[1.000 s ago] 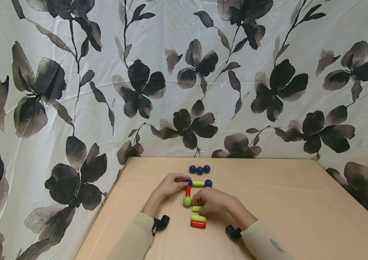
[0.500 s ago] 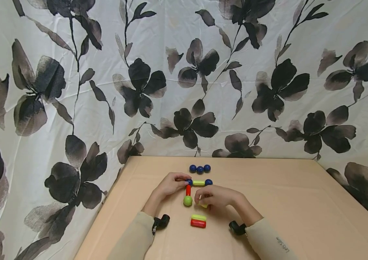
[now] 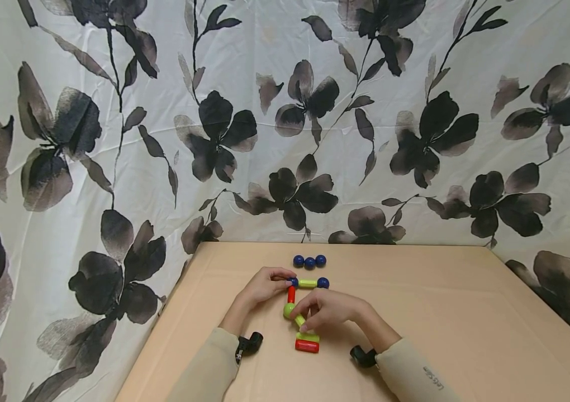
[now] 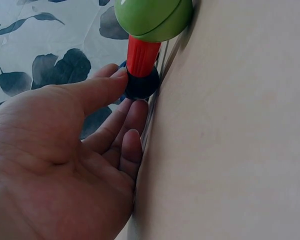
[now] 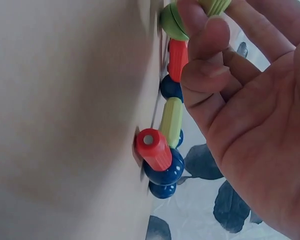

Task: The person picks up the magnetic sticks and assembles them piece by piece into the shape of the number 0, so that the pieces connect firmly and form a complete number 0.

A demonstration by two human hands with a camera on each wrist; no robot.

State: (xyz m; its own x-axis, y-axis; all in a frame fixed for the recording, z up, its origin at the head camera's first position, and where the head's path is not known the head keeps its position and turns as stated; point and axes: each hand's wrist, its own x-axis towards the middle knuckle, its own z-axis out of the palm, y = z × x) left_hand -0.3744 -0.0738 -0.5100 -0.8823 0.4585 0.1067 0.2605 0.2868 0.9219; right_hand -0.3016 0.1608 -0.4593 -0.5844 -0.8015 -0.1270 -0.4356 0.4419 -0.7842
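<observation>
My left hand [image 3: 264, 287] pinches a blue ball [image 4: 142, 86] between thumb and fingers at one corner of a ball-and-rod figure. A yellow-green rod [image 3: 307, 283] joins that corner to another blue ball [image 3: 323, 283]. From the held corner a red rod [image 3: 291, 295] leads to a larger green ball [image 3: 289, 310]. My right hand [image 3: 329, 310] pinches a second yellow-green rod [image 3: 299, 321], slanting with its far end at the green ball. In the right wrist view another red rod [image 5: 155, 150] sticks out from the far blue ball, its metal end showing.
On the tan table [image 3: 416, 301], a yellow-green rod [image 3: 308, 336] and a red rod [image 3: 307, 347] lie side by side near me. Three blue balls [image 3: 309, 263] sit in a row behind the figure. A flowered cloth [image 3: 285, 156] hangs beyond the table.
My right hand picked up the yellow-green rod from the table, turned it and brought it left against the green ball. My left hand stays on the blue ball.
</observation>
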